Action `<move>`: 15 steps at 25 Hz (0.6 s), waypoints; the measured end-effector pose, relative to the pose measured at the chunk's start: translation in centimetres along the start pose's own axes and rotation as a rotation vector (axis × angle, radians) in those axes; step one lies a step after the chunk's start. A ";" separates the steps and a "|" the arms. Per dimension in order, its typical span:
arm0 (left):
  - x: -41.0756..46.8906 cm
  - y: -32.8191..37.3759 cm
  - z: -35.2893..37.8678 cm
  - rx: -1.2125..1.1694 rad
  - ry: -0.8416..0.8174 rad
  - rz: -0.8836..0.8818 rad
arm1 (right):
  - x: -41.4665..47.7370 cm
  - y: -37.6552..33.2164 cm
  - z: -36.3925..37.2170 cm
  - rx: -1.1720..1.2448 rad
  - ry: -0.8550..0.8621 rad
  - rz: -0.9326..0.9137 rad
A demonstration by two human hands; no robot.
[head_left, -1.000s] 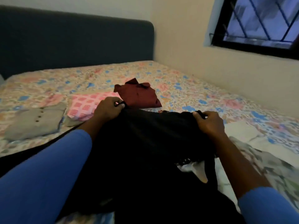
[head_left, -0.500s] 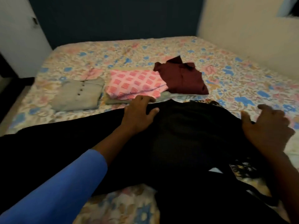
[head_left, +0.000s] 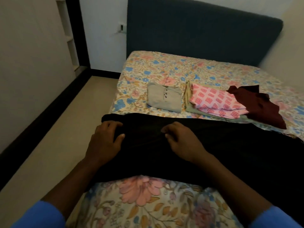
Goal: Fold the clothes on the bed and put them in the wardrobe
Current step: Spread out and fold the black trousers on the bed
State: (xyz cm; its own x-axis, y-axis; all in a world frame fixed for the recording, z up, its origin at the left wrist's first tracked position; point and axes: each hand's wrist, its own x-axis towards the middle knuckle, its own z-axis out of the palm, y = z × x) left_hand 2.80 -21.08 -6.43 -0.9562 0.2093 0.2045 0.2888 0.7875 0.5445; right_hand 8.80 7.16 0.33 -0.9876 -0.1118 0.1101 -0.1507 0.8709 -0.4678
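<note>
Bed (head_left: 164, 66): floral cotton sheet in pink, blue and ochre, flat with a few creases. Padded dark slate headboard (head_left: 197, 33) at the far edge.

Black garment (head_left: 222, 153): matte, soft, no pattern visible. It lies as a broad band across the near half of the bed, with its rounded, bunched end at the left edge.

Left hand (head_left: 107, 139): palm down on that bunched end, fingers spread and only gently bent, thumb out to the side. It rests on the cloth and grips nothing.

Right hand (head_left: 182, 142): palm down on the garment further in from the left edge, fingers curled under, thumb tip close to forefinger. Cannot tell whether cloth is pinched; black on black. Blue sleeves at both forearms.

Row beyond the garment, from the left edge: grey buttoned top (head_left: 164, 99), a folded rectangle; pink checked cloth (head_left: 217, 102), folded on a pale olive piece (head_left: 188, 96); maroon garment (head_left: 258, 107), loosely folded, overlapping the pink.
</note>
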 end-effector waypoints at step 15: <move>6.4 -3.3 -0.3 -0.213 -0.116 -0.385 | 9.4 -1.7 2.3 -0.118 -0.099 0.179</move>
State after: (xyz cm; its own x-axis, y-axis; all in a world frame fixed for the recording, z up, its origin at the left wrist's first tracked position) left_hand -4.30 -22.49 -6.71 -0.9913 -0.0027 -0.1313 -0.0973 0.6865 0.7206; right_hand -0.35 3.50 0.14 -0.9985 0.0088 -0.0545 0.0281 0.9305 -0.3653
